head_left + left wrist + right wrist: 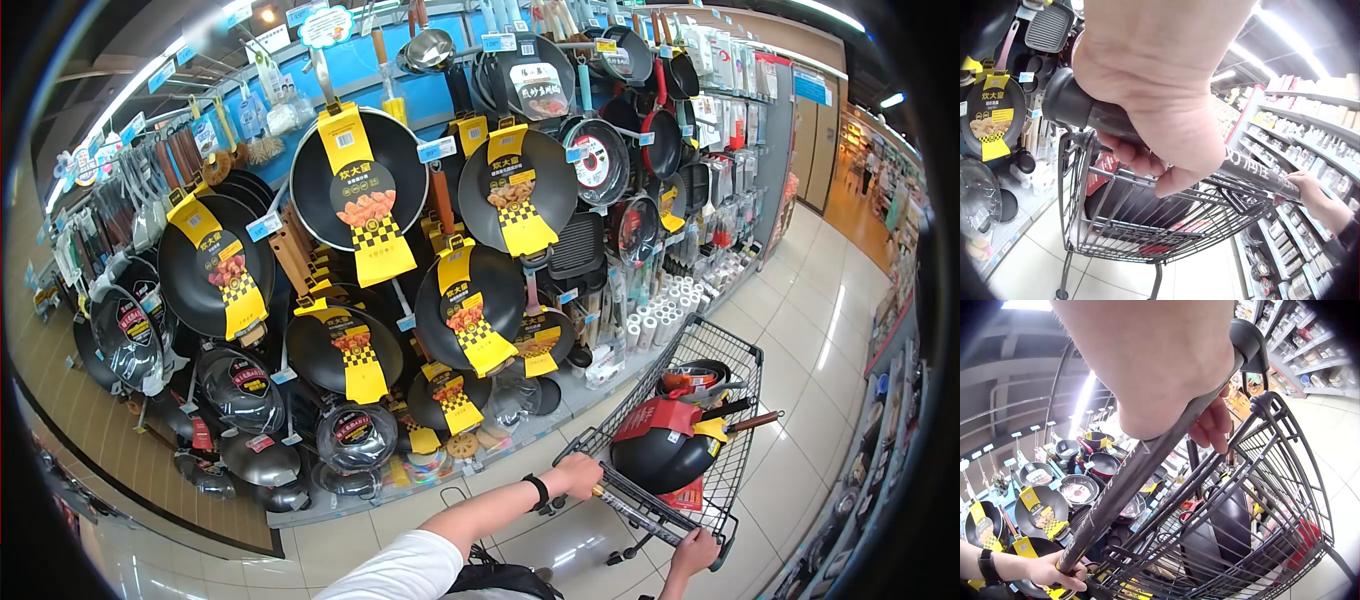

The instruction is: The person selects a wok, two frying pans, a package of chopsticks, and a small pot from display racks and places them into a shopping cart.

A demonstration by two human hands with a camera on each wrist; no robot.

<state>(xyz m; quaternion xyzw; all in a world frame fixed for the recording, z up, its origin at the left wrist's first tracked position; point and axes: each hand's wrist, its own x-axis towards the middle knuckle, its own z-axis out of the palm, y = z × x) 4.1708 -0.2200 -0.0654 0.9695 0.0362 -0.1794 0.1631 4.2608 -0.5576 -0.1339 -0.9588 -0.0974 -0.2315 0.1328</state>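
Note:
Both hands hold the dark handlebar (640,512) of a wire shopping cart (752,375). My left hand (578,475) grips the bar's left end, its fingers curled under it in the left wrist view. Around the other end, the right hand (695,551) is wrapped, with fingertips showing below the bar (1166,445) in the right wrist view. Inside the cart lies a large black wok (655,462) with a red cardboard band (645,418). Beyond it are a wooden handle (757,421) and a smaller pan with red packaging (690,378).
A display wall on the left carries hanging pans with yellow labels, among them a big wok (310,185) and a grill pan (578,250). Shelves of goods (880,450) line the right side. A tiled aisle (810,290) runs ahead between them.

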